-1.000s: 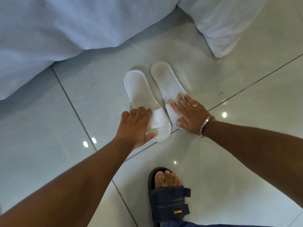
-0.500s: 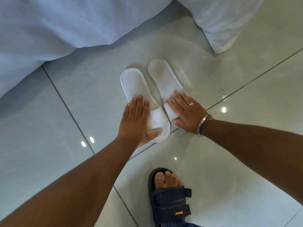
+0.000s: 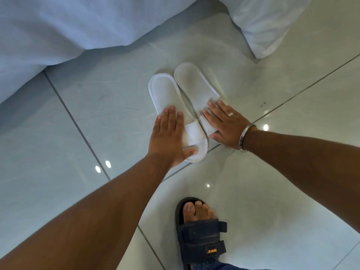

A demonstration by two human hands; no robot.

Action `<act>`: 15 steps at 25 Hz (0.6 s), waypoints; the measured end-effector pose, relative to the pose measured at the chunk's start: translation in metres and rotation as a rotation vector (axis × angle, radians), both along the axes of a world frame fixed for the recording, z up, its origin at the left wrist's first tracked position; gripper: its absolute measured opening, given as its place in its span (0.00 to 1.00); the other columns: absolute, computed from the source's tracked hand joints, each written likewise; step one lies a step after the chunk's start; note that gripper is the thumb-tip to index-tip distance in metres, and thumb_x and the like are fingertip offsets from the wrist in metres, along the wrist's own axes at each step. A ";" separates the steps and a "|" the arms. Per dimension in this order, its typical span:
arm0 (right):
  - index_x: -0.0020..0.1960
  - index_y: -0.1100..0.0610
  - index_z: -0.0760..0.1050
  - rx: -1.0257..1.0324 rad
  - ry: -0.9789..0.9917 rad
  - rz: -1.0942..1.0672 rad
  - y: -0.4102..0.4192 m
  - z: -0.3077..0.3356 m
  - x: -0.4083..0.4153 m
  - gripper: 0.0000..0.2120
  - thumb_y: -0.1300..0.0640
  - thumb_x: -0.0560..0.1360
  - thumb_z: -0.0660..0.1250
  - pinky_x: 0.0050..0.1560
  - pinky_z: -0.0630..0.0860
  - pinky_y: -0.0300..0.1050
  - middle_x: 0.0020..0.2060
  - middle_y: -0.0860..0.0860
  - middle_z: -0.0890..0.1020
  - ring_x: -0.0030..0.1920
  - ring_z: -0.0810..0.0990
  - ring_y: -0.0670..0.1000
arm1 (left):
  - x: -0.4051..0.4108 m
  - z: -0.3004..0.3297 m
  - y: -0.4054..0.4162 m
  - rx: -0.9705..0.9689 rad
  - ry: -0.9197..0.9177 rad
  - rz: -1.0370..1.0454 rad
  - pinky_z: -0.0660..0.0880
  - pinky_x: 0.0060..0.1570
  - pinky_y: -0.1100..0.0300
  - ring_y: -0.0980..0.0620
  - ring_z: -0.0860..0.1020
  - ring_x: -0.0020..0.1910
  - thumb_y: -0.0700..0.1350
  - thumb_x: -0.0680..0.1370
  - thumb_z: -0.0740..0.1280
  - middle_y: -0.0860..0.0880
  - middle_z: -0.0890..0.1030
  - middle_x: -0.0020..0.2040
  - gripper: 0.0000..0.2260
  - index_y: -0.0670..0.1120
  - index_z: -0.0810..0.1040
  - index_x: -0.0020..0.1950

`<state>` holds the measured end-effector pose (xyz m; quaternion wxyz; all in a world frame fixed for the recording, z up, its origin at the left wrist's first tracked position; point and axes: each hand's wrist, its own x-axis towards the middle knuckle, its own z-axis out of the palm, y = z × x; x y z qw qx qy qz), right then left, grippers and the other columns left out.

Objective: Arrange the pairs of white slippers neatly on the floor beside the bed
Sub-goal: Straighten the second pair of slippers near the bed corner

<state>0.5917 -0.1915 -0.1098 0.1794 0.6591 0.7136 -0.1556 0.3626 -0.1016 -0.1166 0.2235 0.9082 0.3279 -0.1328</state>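
Observation:
Two white open-toe slippers lie side by side on the glossy tiled floor, heels toward the bed. My left hand (image 3: pixel 165 137) rests flat on the toe strap of the left slipper (image 3: pixel 163 90), fingers stretched over the insole and thumb at its toe opening. On the toe strap of the right slipper (image 3: pixel 191 80) my right hand (image 3: pixel 226 125) lies flat, with a ring and a metal bangle on it. The slippers touch along their inner edges, and the right one sits slightly further from me.
White bed linen (image 3: pixel 58 26) hangs down to the floor at the top left. A white pillow corner (image 3: pixel 268 26) rests on the floor at the top right. My foot in a dark strap sandal (image 3: pixel 200 236) stands just below the slippers. Grey tile joints cross the floor.
My left hand's fingers have straightened and slid forward over the left slipper. The two slippers have closed up against each other. My right hand stays on the right strap.

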 end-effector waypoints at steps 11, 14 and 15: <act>0.77 0.57 0.51 -0.058 -0.003 -0.078 0.009 -0.001 0.008 0.38 0.38 0.73 0.50 0.68 0.62 0.68 0.76 0.62 0.55 0.74 0.53 0.67 | 0.016 0.002 0.014 0.001 0.051 -0.008 0.40 0.77 0.45 0.41 0.34 0.78 0.72 0.73 0.58 0.38 0.34 0.79 0.52 0.41 0.35 0.79; 0.76 0.57 0.50 -0.050 -0.006 -0.091 0.007 -0.004 0.007 0.37 0.39 0.73 0.52 0.67 0.63 0.68 0.75 0.63 0.57 0.74 0.55 0.67 | 0.017 0.002 0.013 -0.003 0.043 -0.008 0.40 0.77 0.45 0.40 0.34 0.78 0.72 0.73 0.58 0.38 0.34 0.79 0.52 0.41 0.36 0.79; 0.76 0.57 0.50 -0.053 -0.009 -0.099 0.005 -0.003 0.006 0.37 0.39 0.73 0.52 0.67 0.64 0.68 0.75 0.63 0.57 0.73 0.55 0.68 | 0.017 0.002 0.013 -0.003 0.043 -0.006 0.40 0.77 0.45 0.40 0.34 0.78 0.72 0.73 0.58 0.38 0.34 0.79 0.52 0.41 0.36 0.79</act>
